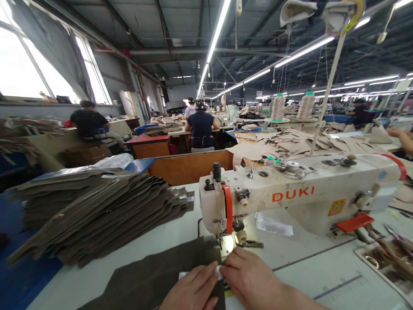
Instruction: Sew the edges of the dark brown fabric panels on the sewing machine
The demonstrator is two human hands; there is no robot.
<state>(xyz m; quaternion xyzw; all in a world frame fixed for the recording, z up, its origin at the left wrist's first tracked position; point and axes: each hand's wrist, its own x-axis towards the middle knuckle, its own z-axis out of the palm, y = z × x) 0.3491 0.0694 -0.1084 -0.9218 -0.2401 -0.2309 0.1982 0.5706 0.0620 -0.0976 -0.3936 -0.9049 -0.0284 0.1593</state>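
Dark fabric panel (146, 283) lies flat on the pale desk (298, 269) at the near edge, its far end tucked under the presser foot (230, 242) of a white sewing machine (302, 194) marked DUKI. A small white label (197, 274) sits on the panel just before the needle, half hidden by fingers. The left hand (189, 293) rests palm down on the cloth, fingers extended and close together, pressing on the label rather than gripping anything. The right hand (249, 275) lies flat just beside it, fingertips touching the label's edge near the foot, nothing closed in it either.

Doing this step well looks to depend on keeping both palms flat so the label stays square to the panel's edge, and on holding fingertips clear of the needle, which stands very near the right fingers. Even pressure from both sides would help keep the cloth from creeping sideways.

A tall stack of cut pieces (103, 213) in the same dark cloth waits at the left of the desk. A tray of scissors (396, 257) and tools sits at the right. Other workers sit at benches farther down the hall, under long strip lights.
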